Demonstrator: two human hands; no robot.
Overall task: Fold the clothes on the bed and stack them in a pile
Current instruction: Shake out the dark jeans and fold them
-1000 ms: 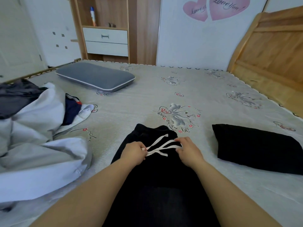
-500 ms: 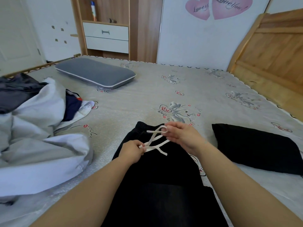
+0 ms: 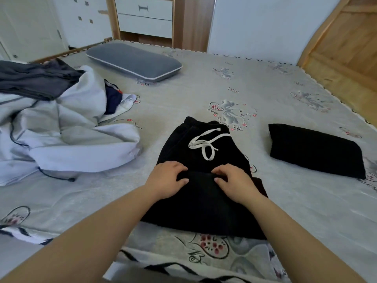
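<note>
Black trousers: a pair of black soft-fabric trousers with a white drawstring [image 3: 204,144] lies flat on the grey printed bed sheet [image 3: 204,86], waistband away from the person and the lower part doubled up over the middle, likely to shorten it for the pile.
Left hand: the left hand [image 3: 166,178] grips the folded edge, thumb curled over the fabric fold, apparently to hold it straight.
Right hand: the right hand [image 3: 234,180] grips the same edge just beside it, fingers bent on the cloth.
Drawstring: the cord lies loose in loops on the waistband, out of the fold's way.
Folded piece: a folded black garment [image 3: 314,150] sits apart to the right, probably the start of the pile.
Waiting clothes: a heap of white and dark unfolded clothes [image 3: 61,127] lies at the left.
</note>
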